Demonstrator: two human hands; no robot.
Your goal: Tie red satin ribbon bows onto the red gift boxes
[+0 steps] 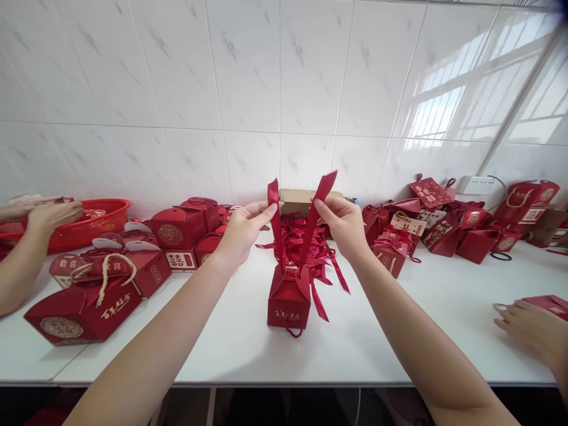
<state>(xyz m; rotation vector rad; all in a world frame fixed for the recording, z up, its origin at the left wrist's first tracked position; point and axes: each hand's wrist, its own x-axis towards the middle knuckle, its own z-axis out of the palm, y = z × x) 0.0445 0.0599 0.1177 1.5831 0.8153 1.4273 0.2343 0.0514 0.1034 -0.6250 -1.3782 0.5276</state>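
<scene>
A small red gift box (289,311) with gold lettering stands upright on the white table in front of me. Out of its top rises a red ribbon (309,236) in two upright ends, spread into a V. My left hand (245,228) pinches the left end between thumb and fingers. The right end is pinched by my right hand (344,225), its tip poking up above the thumb. At the box's bottom front a dark red cord loop shows. Just behind the box lies a heap of loose red ribbons (326,251).
Red gift boxes (84,305) crowd the left side; more boxes (477,242) pile up at the right. A co-worker's hands (51,216) are over a red basket (110,216). Another person's hand (528,325) touches a red box at right. A cardboard box (293,201) stands by the wall.
</scene>
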